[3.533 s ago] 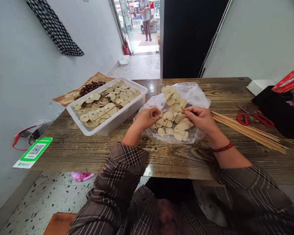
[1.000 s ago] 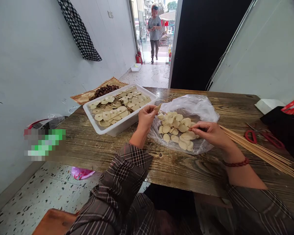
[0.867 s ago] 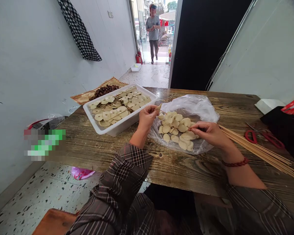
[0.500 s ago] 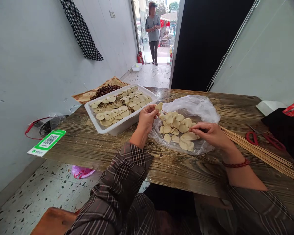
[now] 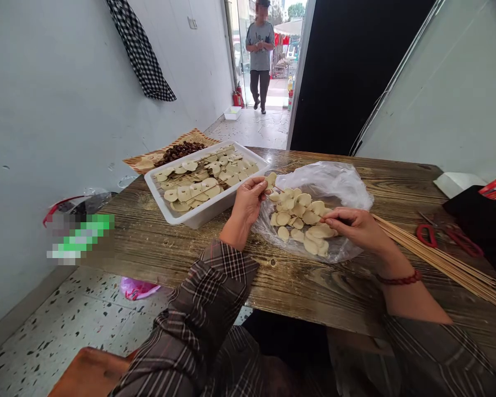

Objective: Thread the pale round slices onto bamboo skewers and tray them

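Note:
My left hand (image 5: 248, 203) pinches a pale round slice (image 5: 270, 180) between thumb and fingers, with a thin wooden skewer (image 5: 279, 190) at it. The skewer slants down to the right and is hard to make out against the slices behind. My right hand (image 5: 350, 225) has its fingers closed, apparently around the skewer's other end. Below and between both hands, a heap of loose pale slices (image 5: 296, 209) lies on a clear plastic bag (image 5: 333, 179). To the left stands a white tray (image 5: 198, 219) holding several skewers threaded with slices.
Bare skewers (image 5: 442, 262) lie at the right beside red-handled scissors (image 5: 426, 236) and a black bag (image 5: 467, 212). Small dark brown pieces (image 5: 182, 151) rest on paper behind the tray. A person (image 5: 260, 55) is at the doorway; fire extinguishers (image 5: 237, 97) stand by the wall.
The person in the doorway has stepped closer. My hands keep nearly the same pose, and the whole view has shifted slightly.

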The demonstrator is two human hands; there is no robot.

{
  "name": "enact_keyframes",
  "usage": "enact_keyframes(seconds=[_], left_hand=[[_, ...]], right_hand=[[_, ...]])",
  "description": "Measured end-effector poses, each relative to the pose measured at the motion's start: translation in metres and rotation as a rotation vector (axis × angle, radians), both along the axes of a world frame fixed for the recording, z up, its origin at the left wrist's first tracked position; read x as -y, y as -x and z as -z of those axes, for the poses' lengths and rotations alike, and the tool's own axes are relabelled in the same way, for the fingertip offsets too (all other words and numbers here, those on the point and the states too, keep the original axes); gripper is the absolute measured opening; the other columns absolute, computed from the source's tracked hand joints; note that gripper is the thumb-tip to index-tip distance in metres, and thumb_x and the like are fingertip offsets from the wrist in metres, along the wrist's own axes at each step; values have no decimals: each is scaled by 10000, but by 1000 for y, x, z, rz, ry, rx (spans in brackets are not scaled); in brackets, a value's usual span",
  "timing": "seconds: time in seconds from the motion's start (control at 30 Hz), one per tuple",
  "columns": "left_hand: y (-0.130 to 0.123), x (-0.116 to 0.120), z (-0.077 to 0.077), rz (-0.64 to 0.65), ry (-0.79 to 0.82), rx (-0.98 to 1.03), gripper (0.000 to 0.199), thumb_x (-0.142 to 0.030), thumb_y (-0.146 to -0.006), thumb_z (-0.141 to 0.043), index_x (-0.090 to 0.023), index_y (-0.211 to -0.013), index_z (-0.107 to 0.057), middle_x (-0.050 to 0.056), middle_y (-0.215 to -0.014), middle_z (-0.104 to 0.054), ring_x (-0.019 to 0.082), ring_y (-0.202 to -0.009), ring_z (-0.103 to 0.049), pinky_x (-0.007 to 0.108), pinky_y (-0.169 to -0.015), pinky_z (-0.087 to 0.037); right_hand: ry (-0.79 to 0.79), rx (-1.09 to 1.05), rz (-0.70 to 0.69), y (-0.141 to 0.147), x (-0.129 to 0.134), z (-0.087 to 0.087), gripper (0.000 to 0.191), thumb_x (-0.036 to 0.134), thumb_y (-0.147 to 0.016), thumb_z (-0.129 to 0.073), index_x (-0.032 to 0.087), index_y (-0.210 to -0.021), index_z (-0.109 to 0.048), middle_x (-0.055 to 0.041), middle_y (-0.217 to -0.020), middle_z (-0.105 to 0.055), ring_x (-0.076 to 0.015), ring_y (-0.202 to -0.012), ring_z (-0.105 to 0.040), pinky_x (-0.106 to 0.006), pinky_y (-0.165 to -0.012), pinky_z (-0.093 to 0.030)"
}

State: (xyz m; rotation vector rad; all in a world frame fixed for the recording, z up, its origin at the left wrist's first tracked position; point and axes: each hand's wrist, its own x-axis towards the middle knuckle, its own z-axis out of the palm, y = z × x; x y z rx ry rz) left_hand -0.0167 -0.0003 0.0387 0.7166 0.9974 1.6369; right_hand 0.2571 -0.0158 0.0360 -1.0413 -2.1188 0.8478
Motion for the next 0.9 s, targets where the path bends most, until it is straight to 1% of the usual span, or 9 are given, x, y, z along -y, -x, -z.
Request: enact_keyframes(seconds=[0.3, 0.53, 0.73, 0.9], left_hand=[[-3, -2, 4, -9, -53, -70, 119, -144, -668, -725, -142, -749, -637, -27, -659, -603, 46, -518, -533, 179, -485, -327], [-3, -1, 5, -45, -70, -156, 137, -174, -673, -716, -150, -777, -629, -24, -676, -615, 58, -545, -555, 181, -492, -333], [-3, -1, 6, -51, -117, -225, 163, -161, -668, -713, -154, -807, -629, -36, -618, -586, 72, -546, -560, 186, -484, -323], [-4, 0, 5, -50, -109, -280, 159, -157, -682, -702, -155, -818, -619, -29, -652, -604, 69, -555, -558, 190, -494, -322]], right_hand=[[16, -22, -3, 2, -2, 8, 311, 474, -849, -627, 203, -875, -779, -80, -896, -761, -234, -834, -689, -358, -764, -536], [31, -13, 20, 2, -2, 10, 350, 503, -847, -619, 192, -888, -775, -90, -915, -764, -239, -830, -681, -373, -761, -533], [35, -14, 23, 3, -1, 9, 321, 458, -848, -621, 181, -886, -779, -91, -906, -762, -239, -824, -682, -366, -752, -525], [49, -31, 9, 4, -2, 10, 328, 460, -841, -623, 173, -884, -778, -93, -899, -764, -237, -825, -685, -365, -760, -528]])
